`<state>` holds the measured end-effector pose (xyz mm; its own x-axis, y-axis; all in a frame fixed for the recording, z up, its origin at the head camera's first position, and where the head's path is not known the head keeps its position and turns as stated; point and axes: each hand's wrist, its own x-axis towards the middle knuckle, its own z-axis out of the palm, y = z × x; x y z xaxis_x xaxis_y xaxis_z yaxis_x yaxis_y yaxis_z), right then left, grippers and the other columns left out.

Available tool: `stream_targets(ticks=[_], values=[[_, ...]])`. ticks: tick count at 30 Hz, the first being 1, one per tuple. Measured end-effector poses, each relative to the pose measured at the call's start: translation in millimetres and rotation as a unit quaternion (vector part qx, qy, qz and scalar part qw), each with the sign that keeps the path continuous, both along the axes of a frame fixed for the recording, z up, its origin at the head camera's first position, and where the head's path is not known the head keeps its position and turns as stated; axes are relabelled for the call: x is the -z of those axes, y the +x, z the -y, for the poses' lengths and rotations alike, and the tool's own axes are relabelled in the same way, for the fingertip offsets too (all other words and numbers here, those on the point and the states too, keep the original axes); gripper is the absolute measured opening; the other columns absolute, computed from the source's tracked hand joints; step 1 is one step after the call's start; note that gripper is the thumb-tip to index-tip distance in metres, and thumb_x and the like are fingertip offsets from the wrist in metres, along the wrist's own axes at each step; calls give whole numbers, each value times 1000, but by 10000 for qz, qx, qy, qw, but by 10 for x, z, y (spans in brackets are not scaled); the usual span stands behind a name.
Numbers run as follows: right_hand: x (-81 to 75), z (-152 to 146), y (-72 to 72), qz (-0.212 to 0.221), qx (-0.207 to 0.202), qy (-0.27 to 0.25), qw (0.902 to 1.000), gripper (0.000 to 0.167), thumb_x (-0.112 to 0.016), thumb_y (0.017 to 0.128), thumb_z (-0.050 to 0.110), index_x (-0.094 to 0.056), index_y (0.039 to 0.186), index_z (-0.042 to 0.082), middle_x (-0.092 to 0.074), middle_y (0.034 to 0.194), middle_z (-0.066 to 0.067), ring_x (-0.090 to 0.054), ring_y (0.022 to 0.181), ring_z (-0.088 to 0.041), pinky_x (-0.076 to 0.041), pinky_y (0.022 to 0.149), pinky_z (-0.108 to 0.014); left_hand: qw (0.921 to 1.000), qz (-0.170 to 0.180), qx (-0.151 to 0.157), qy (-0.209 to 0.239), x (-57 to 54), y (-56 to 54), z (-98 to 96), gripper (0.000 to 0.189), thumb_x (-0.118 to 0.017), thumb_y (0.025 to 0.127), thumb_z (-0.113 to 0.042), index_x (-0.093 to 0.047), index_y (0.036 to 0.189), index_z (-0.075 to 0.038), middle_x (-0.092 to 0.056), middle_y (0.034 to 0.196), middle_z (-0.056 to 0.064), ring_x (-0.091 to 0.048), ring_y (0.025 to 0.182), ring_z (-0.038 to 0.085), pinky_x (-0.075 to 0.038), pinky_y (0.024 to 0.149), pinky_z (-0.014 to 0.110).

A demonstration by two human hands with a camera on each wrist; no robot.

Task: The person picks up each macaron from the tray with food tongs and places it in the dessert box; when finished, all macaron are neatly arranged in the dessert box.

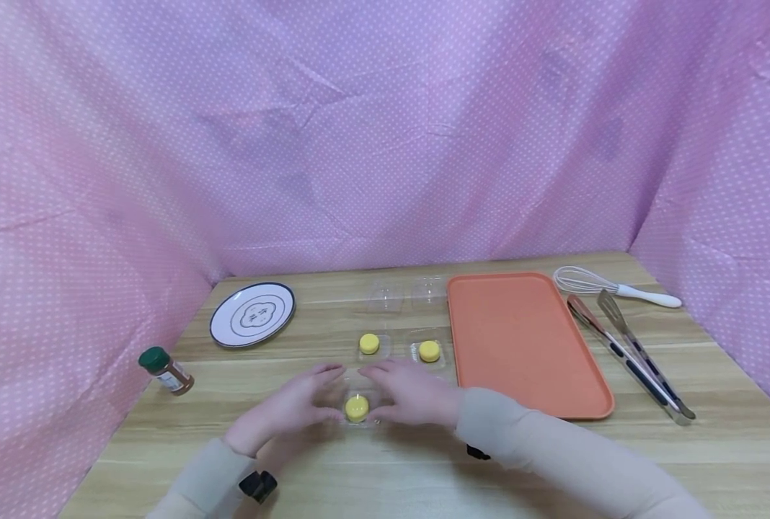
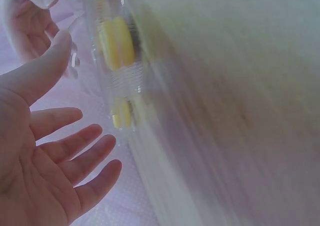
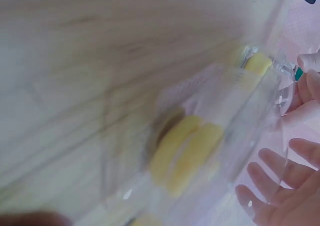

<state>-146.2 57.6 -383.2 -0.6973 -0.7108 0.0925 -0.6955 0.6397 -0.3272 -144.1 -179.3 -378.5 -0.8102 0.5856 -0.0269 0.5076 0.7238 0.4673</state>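
Note:
A yellow macaron [image 1: 357, 409] sits in a clear plastic box between my two hands, near the front of the table. To its left is my left hand [image 1: 297, 404], fingers spread, thumb beside the box. My right hand [image 1: 417, 393] is on the other side, fingers stretched toward the left hand and thumb near the macaron. In the left wrist view the left palm [image 2: 30, 171] holds nothing. Clear plastic surrounds the macaron [image 3: 185, 156] in the blurred right wrist view; whether fingertips touch it is unclear. Behind are two more yellow macarons [image 1: 369, 344] [image 1: 430, 351] in clear trays.
Two clear plastic pieces [image 1: 385, 297] lie farther back. An orange tray [image 1: 521, 339] is at right, with tongs [image 1: 631, 353] and a whisk [image 1: 612, 287] beyond it. A plate [image 1: 252, 315] and a green-capped spice jar [image 1: 166, 370] stand at left. Pink dotted cloth hangs behind.

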Motion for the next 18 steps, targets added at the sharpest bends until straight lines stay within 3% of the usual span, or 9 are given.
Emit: stream_targets(ticks=[9, 15, 18], values=[[-12, -256, -2, -284, 42, -624, 9976, 61, -68, 85, 39, -51, 134, 8, -57, 132, -9, -52, 122, -26, -40, 107, -46, 9991, -155, -355, 191, -33, -169, -93, 62, -69, 86, -26, -47, 136, 1, -45, 139, 23, -45, 126, 40, -38, 105, 56], [-66, -438, -4, -509, 113, -907, 9945, 54, -69, 85, 33, -55, 129, 6, -62, 125, -9, -56, 114, -26, -48, 97, -42, 9968, -566, -452, 338, -71, -423, -210, 61, -69, 86, -21, -45, 136, 2, -45, 138, 25, -46, 125, 41, -38, 105, 55], [-71, -522, -8, -370, 243, -1048, 9935, 55, -70, 84, 32, -55, 129, 4, -62, 124, -10, -56, 114, -27, -48, 97, -42, 9950, -763, -536, 346, -98, -581, -277, 62, -69, 86, -23, -44, 137, 1, -45, 138, 24, -48, 124, 40, -40, 105, 53]])
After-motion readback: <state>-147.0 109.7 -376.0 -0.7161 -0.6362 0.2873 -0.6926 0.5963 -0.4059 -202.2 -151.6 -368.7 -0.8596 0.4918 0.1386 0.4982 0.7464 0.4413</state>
